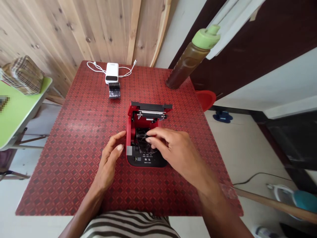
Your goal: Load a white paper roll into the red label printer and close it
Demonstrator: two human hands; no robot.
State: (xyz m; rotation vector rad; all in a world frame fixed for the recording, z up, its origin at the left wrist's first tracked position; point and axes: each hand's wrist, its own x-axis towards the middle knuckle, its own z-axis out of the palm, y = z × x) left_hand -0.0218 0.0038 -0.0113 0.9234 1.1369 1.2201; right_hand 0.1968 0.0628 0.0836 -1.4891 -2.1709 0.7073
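Note:
A red and black printer (147, 159) stands on the table with its lid (153, 107) raised at the back. Inside its compartment lies a piece of black glossy film (142, 142), creased and catching the light. The thumb and forefinger of my right hand (175, 145) are closed in a pinch at the film's right part; the fingertips partly hide it. My left hand (111, 157) is beside the printer's left wall, thumb apart from the fingers, holding nothing. Its fingertips are close to the wall, and I cannot tell whether they touch.
At the back of the red patterned table (81, 158) lies a white power bank (112, 72) with a white cable. Another black shiny piece (114, 91) is in front of it. A green-capped bottle (188, 62) stands at the back right. A green table (22, 112) is at left.

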